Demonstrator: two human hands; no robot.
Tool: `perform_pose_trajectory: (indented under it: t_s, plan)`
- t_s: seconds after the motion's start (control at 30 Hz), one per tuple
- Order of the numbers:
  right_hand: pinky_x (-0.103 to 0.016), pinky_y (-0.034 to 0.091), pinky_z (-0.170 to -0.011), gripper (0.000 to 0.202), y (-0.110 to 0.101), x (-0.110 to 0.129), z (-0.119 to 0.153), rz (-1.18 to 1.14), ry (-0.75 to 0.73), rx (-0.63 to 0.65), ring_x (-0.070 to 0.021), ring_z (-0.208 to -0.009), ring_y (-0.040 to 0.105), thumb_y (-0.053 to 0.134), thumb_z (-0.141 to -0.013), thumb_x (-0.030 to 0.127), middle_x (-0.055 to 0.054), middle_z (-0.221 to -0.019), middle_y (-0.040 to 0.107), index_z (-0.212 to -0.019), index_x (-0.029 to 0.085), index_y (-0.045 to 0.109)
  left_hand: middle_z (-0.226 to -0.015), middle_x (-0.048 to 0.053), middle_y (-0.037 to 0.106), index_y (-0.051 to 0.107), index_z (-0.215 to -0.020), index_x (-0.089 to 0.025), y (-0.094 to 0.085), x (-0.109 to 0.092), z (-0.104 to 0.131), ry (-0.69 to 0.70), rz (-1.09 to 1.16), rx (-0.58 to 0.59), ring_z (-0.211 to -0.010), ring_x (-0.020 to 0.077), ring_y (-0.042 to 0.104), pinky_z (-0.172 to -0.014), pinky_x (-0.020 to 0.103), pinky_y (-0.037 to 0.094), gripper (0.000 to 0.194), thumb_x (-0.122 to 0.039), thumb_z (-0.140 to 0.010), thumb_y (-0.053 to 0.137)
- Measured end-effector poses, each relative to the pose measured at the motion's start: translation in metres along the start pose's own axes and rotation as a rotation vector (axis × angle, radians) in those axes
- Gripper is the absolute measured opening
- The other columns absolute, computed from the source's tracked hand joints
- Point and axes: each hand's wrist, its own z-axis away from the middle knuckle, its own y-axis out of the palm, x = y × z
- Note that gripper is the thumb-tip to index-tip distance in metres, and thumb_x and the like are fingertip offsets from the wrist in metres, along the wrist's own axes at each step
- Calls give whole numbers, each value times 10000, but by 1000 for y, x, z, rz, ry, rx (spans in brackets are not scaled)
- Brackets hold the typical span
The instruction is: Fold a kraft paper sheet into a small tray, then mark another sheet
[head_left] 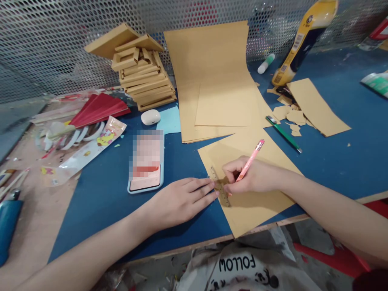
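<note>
A sheet of brown kraft paper (257,214) lies at an angle near the front edge of the blue table. Along its left side rests a small clear ruler (223,197). My left hand (184,198) lies flat with fingers stretched out, their tips pressing on the ruler. In my right hand (254,173) is a pink pencil (250,159), its eraser end pointing up and away; the point is low by the ruler's right edge, partly hidden by my fingers.
Behind the sheet are larger kraft sheets (212,52), with stacked cardboard frames (145,76) to their left. A phone (145,184) and white earbud case (150,117) lie left. At right are green tweezers (283,134), paper scraps (295,116) and a yellow-and-blue bottle (303,42).
</note>
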Motion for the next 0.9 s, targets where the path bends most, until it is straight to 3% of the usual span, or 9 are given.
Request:
perform_pose_trajectory:
  t_s: [0.13, 0.33, 0.67, 0.9]
  plan:
    - [-199, 256, -436, 306, 0, 1, 1, -65, 40, 2, -64, -489, 376, 662, -716, 226, 71, -528, 447, -590, 189, 385, -1245, 127, 601, 535, -1253, -89, 1, 0, 0, -1, -20, -13, -1195, 241, 536, -909, 384, 529, 348, -81, -971, 330]
    - [-207, 227, -416, 294, 3, -3, -2, 2, 13, -240, -59, -473, 345, 675, -705, 226, 72, -521, 456, -593, 189, 405, -1269, 178, 571, 536, -1243, -41, -1, 2, 1, 73, -74, -39, -1223, 265, 511, -913, 386, 523, 360, -61, -955, 322]
    - [-219, 269, -442, 289, 6, -8, 0, 70, 6, -215, -77, -496, 376, 629, -731, 242, 69, -537, 433, -597, 201, 377, -1207, 184, 614, 579, -1199, -33, -8, -12, 1, 185, -48, -124, -1134, 249, 588, -924, 357, 512, 337, -114, -932, 391]
    - [-218, 227, -424, 304, 7, -8, -2, 88, -14, -231, -68, -484, 313, 626, -730, 224, 82, -512, 362, -592, 201, 356, -1202, 176, 618, 606, -1157, -29, -5, -18, -2, 212, -36, -135, -1114, 253, 600, -873, 341, 541, 329, -119, -922, 395]
